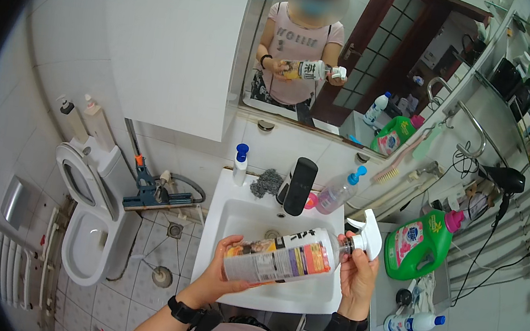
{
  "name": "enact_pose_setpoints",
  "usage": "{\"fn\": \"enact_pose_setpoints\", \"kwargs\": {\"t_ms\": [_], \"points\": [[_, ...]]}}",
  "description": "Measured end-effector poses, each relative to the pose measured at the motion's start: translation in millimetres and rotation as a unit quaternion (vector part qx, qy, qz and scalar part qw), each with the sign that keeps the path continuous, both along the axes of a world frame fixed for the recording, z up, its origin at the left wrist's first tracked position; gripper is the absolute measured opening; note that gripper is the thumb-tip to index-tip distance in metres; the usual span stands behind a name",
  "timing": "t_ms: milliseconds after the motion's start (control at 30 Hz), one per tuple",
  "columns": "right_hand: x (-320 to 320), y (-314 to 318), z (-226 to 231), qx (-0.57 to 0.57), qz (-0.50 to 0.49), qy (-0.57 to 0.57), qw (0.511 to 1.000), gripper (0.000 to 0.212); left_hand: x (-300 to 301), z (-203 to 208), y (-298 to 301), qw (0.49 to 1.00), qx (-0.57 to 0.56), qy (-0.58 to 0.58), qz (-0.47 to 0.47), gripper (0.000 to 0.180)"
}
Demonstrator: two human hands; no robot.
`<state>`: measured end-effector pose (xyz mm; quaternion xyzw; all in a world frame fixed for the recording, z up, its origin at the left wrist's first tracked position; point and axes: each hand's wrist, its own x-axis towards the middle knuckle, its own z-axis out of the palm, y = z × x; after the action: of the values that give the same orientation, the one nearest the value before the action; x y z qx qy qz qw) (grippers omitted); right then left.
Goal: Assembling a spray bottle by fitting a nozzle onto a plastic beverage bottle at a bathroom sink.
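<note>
A spray bottle (280, 260) with a colourful label lies tilted above the white sink (218, 209), its white trigger head (370, 235) pointing to the right. My left hand (216, 280) is wrapped round the base end of the bottle. At the other end, the fingers of my right hand (357, 277) close on the neck just below the trigger head. Behind the bottle stands a black faucet (301, 183). Part of the basin is hidden by the bottle and my hands.
On the sink's back edge are a blue-capped white bottle (240, 164), a grey scrubber (267, 183) and a pump bottle (338, 193). A green detergent jug (419, 244) stands to the right. A toilet (89, 243) and a mop (152, 191) are at left; a mirror (357, 58) hangs ahead.
</note>
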<state>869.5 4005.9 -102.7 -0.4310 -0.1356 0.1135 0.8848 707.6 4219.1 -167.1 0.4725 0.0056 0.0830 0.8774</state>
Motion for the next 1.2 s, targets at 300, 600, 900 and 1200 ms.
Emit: {"fn": "enact_pose_setpoints", "kwargs": {"t_ms": [300,600,900,1200], "points": [[2.9,-6.1,-9.2,0.055,0.017,0.032,0.998,0.044,-2.8,11.6,-6.1,0.994,0.077,-0.038,0.067,0.100],[-1.5,-1.7,-4.3,-0.026,0.009,0.002,1.000,0.046,-0.9,7.7,2.1,0.992,-0.092,0.064,0.060,0.080],[-1.3,0.7,-20.6,0.081,0.077,0.100,0.989,0.047,-5.4,15.4,9.9,0.807,0.518,-0.174,0.223,0.090],[-0.4,12.9,-33.8,0.141,0.114,0.121,0.976,0.043,1.5,10.3,4.1,0.847,0.466,-0.123,0.222,0.087]]}}
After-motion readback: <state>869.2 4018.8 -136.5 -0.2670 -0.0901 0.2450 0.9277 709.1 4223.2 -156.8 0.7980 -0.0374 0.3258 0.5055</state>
